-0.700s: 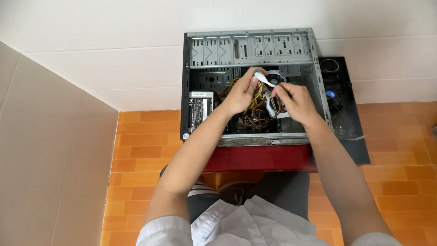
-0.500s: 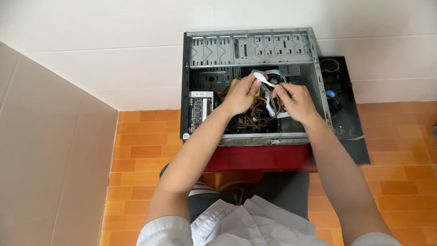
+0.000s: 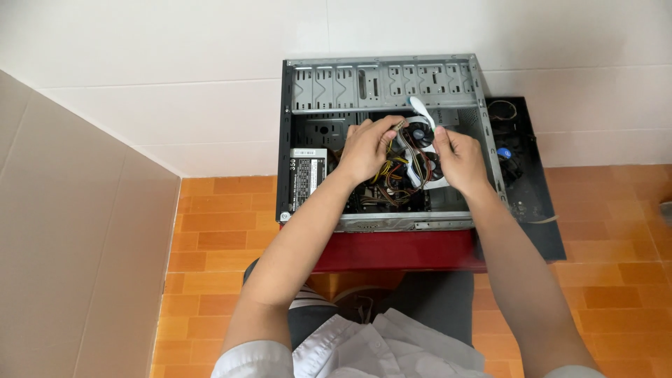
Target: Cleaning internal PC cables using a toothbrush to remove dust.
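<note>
An open grey computer case lies on its side on a red stool. Inside it are a power supply, a black round cooling fan and a bundle of yellow, black and orange wires. My left hand reaches into the middle of the case and grips part of the wire bundle beside the fan. My right hand is to the right of the fan, its fingers closed on a flat grey-white ribbon cable that rises over the fan.
A black side panel leans to the right of the case, with a blue-capped part and a coiled wire on it. White wall tiles stand behind; the floor is orange brick tile. A beige panel is at left.
Both hands have shifted slightly toward the back of the case. The ribbon cable has been lifted higher over the fan, and the left hand has moved along the wires.
</note>
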